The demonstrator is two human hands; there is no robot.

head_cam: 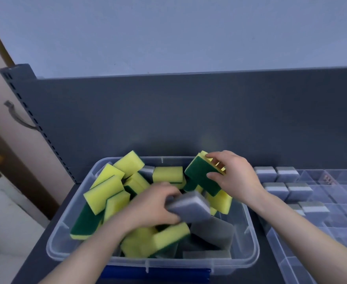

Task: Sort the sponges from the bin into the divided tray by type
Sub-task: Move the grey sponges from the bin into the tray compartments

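Bin (51,242): showing clear, colourless plastic.
Loose sponges (104,191): showing bright yellow foam, each carrying a dark green face.
Green-faced sponge (201,175): showing its dark green side, with a yellow edge peeking out behind.
Grey sponge (189,206): showing plain mid-grey.
Tray (275,249): showing clear plastic, looking faintly bluish.
Tray sponges (287,174): showing grey with a paler stripe.
Back panel (189,111): showing dark slate grey, its left upright carrying a row of dark slots.
Desk (61,201): showing dark grey.

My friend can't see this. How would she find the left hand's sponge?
Start at the clear bin beside the divided tray. Near its middle, the left hand grips a sponge. It is plain grey, lifted above yellow-and-green ones.
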